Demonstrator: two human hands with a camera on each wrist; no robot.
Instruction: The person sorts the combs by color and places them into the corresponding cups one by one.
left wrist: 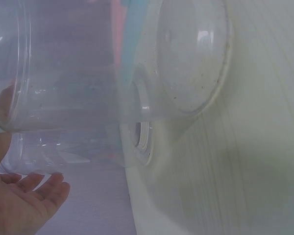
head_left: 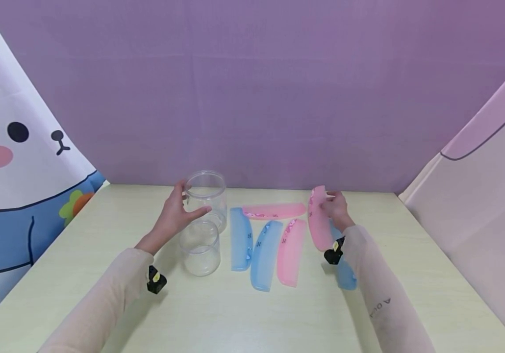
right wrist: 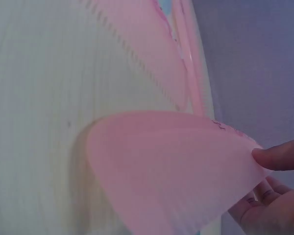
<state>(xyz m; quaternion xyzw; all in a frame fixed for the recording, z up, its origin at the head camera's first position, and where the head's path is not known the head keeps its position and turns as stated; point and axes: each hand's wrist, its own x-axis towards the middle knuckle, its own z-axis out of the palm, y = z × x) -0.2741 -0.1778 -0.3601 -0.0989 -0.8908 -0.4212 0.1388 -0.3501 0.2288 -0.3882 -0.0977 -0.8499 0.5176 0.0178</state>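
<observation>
Now right hand (head_left: 335, 208) pinching pink comb (head_left: 318, 220), left hand (head_left: 174, 214) holding jar (head_left: 206, 196)

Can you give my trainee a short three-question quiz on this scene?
1. True or false: the left hand touches the taller jar.
2. What does the right hand hold? A) a blue case B) a pink case C) a jar
3. How many cases lie flat between the jars and the right hand, and in which colours?

Key
1. True: its fingers and thumb curl round the jar, behind the shorter jar.
2. B: the fingers pinch the pink case at its top end, lifting it on edge.
3. Four: two blue cases and two pink. Another blue one lies partly under the right arm.
</observation>
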